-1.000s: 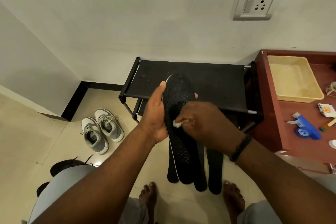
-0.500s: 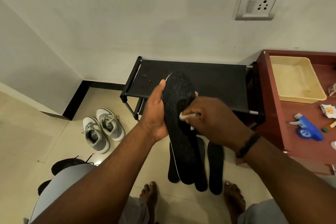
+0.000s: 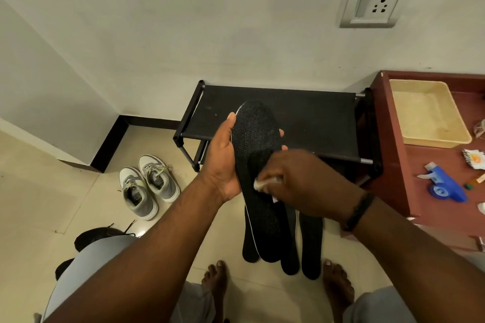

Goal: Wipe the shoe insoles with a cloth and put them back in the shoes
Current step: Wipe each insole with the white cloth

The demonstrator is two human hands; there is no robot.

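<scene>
A: What is the left hand [image 3: 221, 162] doing?

B: It grips a black insole [image 3: 258, 165] by its edge, thumb on the near side, fingertips curling round the far side, toe end pointing up.

A: And the right hand [image 3: 296, 178]?

B: Its fingers pinch a small white cloth [image 3: 265, 183] and press it on the insole's middle, just right of the left palm.

A: Other insoles?

B: More black insoles [image 3: 311, 244] lie on the floor below both hands. A grey pair of shoes [image 3: 148, 189] sits on the floor well left of the left wrist; a black shoe rack [image 3: 315, 118] stands beyond the hands.
</scene>
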